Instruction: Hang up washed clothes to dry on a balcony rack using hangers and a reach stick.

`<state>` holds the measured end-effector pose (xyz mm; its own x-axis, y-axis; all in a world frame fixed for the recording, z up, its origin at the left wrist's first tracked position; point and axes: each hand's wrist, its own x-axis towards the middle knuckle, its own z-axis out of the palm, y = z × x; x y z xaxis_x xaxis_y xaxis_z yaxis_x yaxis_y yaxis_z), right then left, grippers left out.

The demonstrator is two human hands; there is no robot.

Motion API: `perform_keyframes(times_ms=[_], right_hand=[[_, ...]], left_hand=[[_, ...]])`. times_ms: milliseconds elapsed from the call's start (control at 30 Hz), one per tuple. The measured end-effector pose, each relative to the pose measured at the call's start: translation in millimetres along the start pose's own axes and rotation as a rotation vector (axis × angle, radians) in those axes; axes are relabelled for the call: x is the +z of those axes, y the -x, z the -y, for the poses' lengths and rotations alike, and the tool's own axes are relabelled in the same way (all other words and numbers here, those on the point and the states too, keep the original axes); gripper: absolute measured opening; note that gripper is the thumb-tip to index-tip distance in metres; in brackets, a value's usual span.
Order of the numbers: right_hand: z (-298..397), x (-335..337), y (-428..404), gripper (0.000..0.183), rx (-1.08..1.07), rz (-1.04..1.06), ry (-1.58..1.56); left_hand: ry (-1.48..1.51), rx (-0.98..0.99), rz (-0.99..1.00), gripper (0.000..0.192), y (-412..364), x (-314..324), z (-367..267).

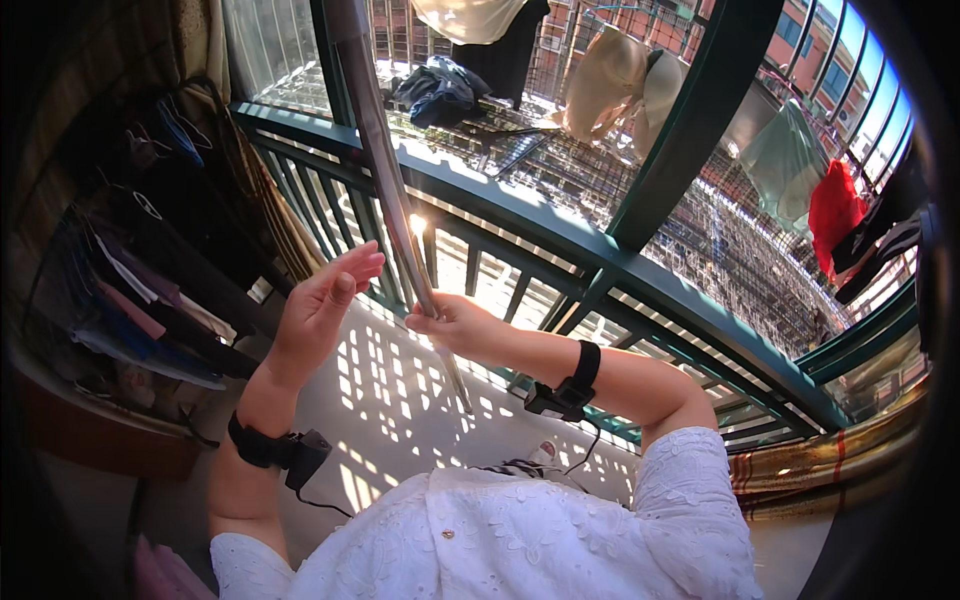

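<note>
My right hand is closed around a long shiny metal pole, near its lower part. The pole runs from the top edge down past the hand, its thin lower end hanging over the sunlit floor. To the left of the pole, my left hand is raised with its fingers held together and the thumb apart, holding nothing. Beyond the green window frame hang a beige garment, a pale green cloth and a red garment. A dark blue garment is bunched up beside the grille.
A green metal railing crosses in front of me. Clothes on hangers crowd the left side, beside a curtain. Another striped curtain is gathered at the lower right. A foot in a sandal shows on the floor.
</note>
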<state>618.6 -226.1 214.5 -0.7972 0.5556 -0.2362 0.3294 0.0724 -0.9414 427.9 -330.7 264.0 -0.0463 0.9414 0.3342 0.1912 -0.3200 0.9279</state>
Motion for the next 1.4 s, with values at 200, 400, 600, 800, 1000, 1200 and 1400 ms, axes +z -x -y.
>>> perform_keyframes(times_ms=[200,400,600,800,1000,1200,1400], right_hand=[[-13.1,89.6,-94.1,0.032,-0.054,0.066,0.153],[-30.3,110.4,-176.9,0.035,-0.304,0.254,0.343],[-34.8,60.5,-265.5,0.047,-0.263,0.188,0.372],[-68.3,18.7,-309.1,0.031,-0.09,0.097,0.235],[-96.9,2.8,-327.6,0.026,-0.049,0.068,0.051],[-85.4,-12.6,-320.6,0.024,0.088,-0.134,0.093],[-49.2,12.7,-324.5,0.023,0.383,-0.372,0.005]], left_hand=[[-0.073,0.199,-0.175,0.055,-0.8,-82.6,-35.9],[-0.171,-0.036,-0.249,0.023,-11.1,-144.5,-3.8],[-0.231,-0.239,-0.486,0.019,-69.0,-214.2,46.5],[-0.506,-0.262,-0.557,0.015,-130.2,-285.9,143.2],[-0.596,-0.353,-0.422,0.015,-177.5,-363.4,263.8],[-0.557,-0.457,-0.266,0.028,-244.0,-421.5,376.7],[-0.476,-0.47,-0.261,0.032,-326.7,-458.2,457.2]])
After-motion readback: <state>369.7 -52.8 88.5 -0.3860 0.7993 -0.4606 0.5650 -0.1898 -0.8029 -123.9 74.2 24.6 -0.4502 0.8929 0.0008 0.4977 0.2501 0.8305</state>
